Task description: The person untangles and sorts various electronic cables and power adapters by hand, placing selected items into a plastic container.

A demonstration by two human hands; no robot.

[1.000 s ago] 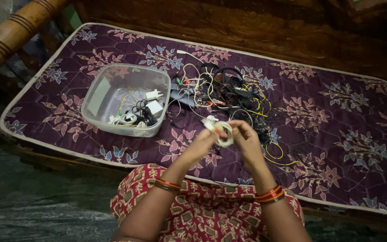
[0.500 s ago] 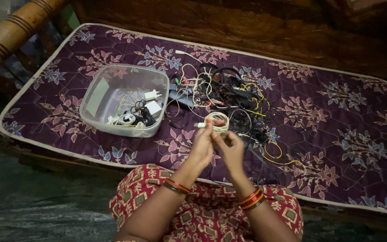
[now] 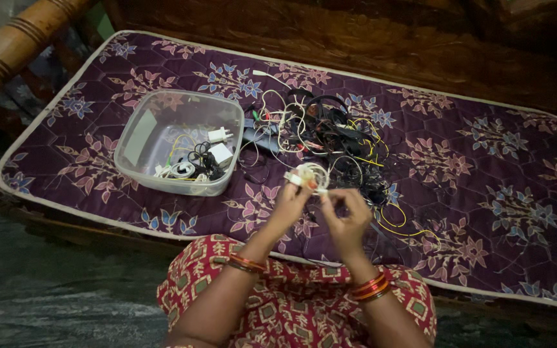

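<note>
My left hand (image 3: 287, 205) grips a small coil of white cable (image 3: 310, 175) with a white plug at its left end. My right hand (image 3: 346, 214) sits just right of it, fingertips pinching a loose strand of the same cable. Both hands hover over the near edge of a purple floral cushion (image 3: 485, 174). Behind them lies a tangled heap of black, white and yellow cables (image 3: 330, 132). A clear plastic tub (image 3: 156, 119) to the left holds white chargers and coiled cables.
A carved wooden bench back (image 3: 369, 45) runs behind the cushion, with a turned wooden armrest (image 3: 14, 51) at the far left. My red patterned lap (image 3: 291, 303) is below the hands. Dark stone floor (image 3: 53, 296) lies at lower left.
The coil has been turned in my left hand. My right hand first closed in beside the left, then moved back right, drawing a strand of the cable.
</note>
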